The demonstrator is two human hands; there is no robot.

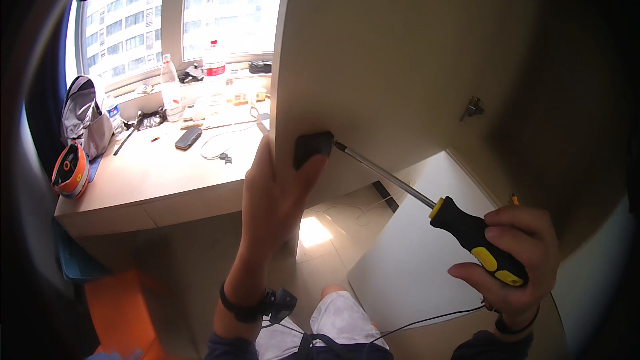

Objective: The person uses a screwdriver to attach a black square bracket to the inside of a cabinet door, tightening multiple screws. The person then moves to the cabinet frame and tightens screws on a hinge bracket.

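Note:
My right hand [523, 253] is closed round the black and yellow handle of a screwdriver [400, 189]. The shaft slants up to the left, and its tip is at the right side of a small black rectangular piece [308, 147]. That piece lies against the face of a large pale cabinet door [373, 60], near its left edge. My left hand [277, 190] grips the piece, thumb over its lower part and the other fingers mostly hidden behind the door's edge. Whether the tip sits in a screw is too small to tell.
A metal hinge [473, 108] is fixed farther right on the door. Left stands a desk [167, 180] with plastic bottles [213, 70], a dark case [189, 138], cables and a grey backpack [85, 117]. A white panel [413, 247] lies below; an orange chair [123, 317] is lower left.

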